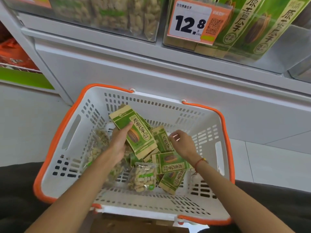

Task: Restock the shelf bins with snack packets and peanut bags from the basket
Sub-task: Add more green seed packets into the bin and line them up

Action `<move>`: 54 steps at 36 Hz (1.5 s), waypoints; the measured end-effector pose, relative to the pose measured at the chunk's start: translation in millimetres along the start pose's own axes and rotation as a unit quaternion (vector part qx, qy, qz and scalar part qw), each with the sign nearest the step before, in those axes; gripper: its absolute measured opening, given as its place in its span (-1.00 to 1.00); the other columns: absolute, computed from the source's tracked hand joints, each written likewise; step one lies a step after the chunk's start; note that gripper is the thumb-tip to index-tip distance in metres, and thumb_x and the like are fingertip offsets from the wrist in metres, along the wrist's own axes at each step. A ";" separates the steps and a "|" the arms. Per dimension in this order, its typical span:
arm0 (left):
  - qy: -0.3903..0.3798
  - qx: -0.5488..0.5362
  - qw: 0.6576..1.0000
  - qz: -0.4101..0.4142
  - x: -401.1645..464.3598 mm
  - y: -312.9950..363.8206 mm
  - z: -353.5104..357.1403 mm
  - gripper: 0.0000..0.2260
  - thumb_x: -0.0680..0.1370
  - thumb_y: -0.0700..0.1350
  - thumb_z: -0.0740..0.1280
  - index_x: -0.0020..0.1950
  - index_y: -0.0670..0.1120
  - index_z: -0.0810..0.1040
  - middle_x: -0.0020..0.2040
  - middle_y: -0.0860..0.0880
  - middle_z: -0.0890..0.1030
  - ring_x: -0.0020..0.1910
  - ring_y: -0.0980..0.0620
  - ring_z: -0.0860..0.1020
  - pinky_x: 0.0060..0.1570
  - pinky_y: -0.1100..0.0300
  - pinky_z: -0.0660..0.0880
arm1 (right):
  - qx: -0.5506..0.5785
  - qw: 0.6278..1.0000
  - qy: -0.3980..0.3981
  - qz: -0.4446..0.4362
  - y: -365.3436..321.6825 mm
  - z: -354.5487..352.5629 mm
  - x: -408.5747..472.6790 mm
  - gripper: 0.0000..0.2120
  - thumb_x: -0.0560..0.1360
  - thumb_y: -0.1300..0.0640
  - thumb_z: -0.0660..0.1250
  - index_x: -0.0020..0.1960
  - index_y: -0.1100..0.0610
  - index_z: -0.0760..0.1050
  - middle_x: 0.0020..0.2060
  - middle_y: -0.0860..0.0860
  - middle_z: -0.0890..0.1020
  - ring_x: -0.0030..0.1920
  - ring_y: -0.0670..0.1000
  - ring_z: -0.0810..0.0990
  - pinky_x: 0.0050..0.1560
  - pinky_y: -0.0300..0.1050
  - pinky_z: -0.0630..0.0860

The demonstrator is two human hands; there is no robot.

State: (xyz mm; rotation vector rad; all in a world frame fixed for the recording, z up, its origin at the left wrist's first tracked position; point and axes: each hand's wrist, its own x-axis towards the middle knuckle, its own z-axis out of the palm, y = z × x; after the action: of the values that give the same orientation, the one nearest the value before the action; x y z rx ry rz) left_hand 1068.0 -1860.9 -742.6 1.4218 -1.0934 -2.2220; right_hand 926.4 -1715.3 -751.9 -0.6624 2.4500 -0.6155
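A white basket [151, 201] with orange rim sits in front of me. It holds several green snack packets [171, 163] and clear peanut bags [143, 178]. My left hand [119, 142] grips one green snack packet [134, 132], thumb on its face, lifted above the pile. My right hand [182, 142] hovers over the packets with fingers loosely curled, holding nothing. Above, a clear shelf bin with peanut bags [117, 15] stands left of a bin with green packets [252, 29].
A price tag reading 12.8 [191, 22] hangs on the right bin. The white shelf front [151, 69] runs behind the basket. Red packets [11, 52] fill a shelf at the far left. Tiled floor [269, 158] lies to the right.
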 end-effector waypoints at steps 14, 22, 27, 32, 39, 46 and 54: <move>-0.059 -0.063 0.995 -0.043 1.8 0.2 -3.3 -0.85 0.58 -0.13 0.25 0.11 -0.09 0.54 0.06 -0.13 0.64 0.08 -0.08 0.59 0.03 -0.02 0.51 | -0.471 0.855 -0.158 -0.146 53.7 23.7 2.8 -0.63 0.47 -0.09 0.35 0.17 0.11 0.49 0.14 0.08 0.51 0.23 0.09 0.38 0.27 0.01 0.34; -0.026 0.016 0.999 0.008 5.9 3.0 -6.0 -0.87 0.61 -0.08 0.21 0.06 -0.05 0.52 0.03 -0.10 0.62 0.02 -0.08 0.56 0.03 0.00 0.49 | -0.388 0.860 -0.318 -0.093 5.0 -51.2 13.7 -0.45 0.35 0.15 0.50 0.29 0.06 0.43 0.14 0.03 0.55 0.16 0.07 0.51 0.15 -0.09 0.46; -0.019 0.181 0.982 0.058 13.4 2.1 -13.3 -0.61 0.59 0.06 0.21 0.34 -0.09 0.32 0.20 -0.07 0.53 0.19 -0.07 0.51 0.15 -0.01 0.41 | -0.413 0.827 -0.365 -0.114 -62.8 -106.5 -0.8 -0.45 0.37 0.12 0.49 0.33 0.04 0.43 0.13 0.01 0.50 0.17 0.00 0.46 0.12 -0.11 0.39; -0.136 0.249 0.958 0.038 6.4 4.2 -3.9 -0.85 0.60 -0.02 0.23 0.16 0.04 0.41 0.29 -0.05 0.48 0.30 -0.07 0.43 0.39 -0.12 0.26 | -0.376 0.822 -0.396 -0.163 -95.1 -107.7 -14.5 -0.49 0.35 0.10 0.52 0.27 0.00 0.51 0.14 0.02 0.59 0.12 0.02 0.52 0.12 -0.17 0.39; -0.254 0.266 0.929 -0.036 -0.8 1.6 4.2 -0.05 0.30 0.29 0.41 0.55 0.10 0.01 0.55 0.01 0.11 0.51 -0.05 0.10 0.44 -0.23 0.01 | -0.237 0.920 -0.225 -0.215 -86.7 -80.1 -1.2 -0.28 0.25 0.06 0.59 0.32 -0.03 0.36 0.03 0.01 0.50 0.01 0.01 0.48 -0.04 -0.13 0.38; -0.238 0.208 0.947 -0.065 -0.8 1.1 7.1 -0.30 0.33 0.52 0.18 0.38 0.21 0.39 0.42 -0.02 0.41 0.41 -0.04 0.34 0.40 -0.27 0.14 | -0.021 0.962 -0.223 -0.158 -74.2 -74.6 6.7 -0.40 0.29 0.26 0.56 0.23 0.09 0.37 -0.02 0.16 0.66 -0.08 0.11 0.66 -0.04 -0.05 0.61; -0.273 0.281 0.919 -0.047 -26.4 11.1 26.9 -0.37 0.52 0.26 0.09 0.52 0.04 0.08 0.46 -0.07 0.23 0.50 -0.10 0.08 0.43 -0.20 0.03 | 0.022 0.966 -0.186 -0.178 -82.0 -72.6 10.9 -0.45 0.29 0.24 0.56 0.21 0.10 0.43 -0.17 -0.08 0.60 -0.22 -0.10 0.60 -0.17 -0.29 0.54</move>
State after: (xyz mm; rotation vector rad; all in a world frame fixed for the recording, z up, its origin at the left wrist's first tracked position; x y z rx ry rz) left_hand 1055.4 -1840.8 -711.2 1.0436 -2.0182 -2.5802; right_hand 902.4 -1764.5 -656.4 -1.1060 1.9780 -0.6134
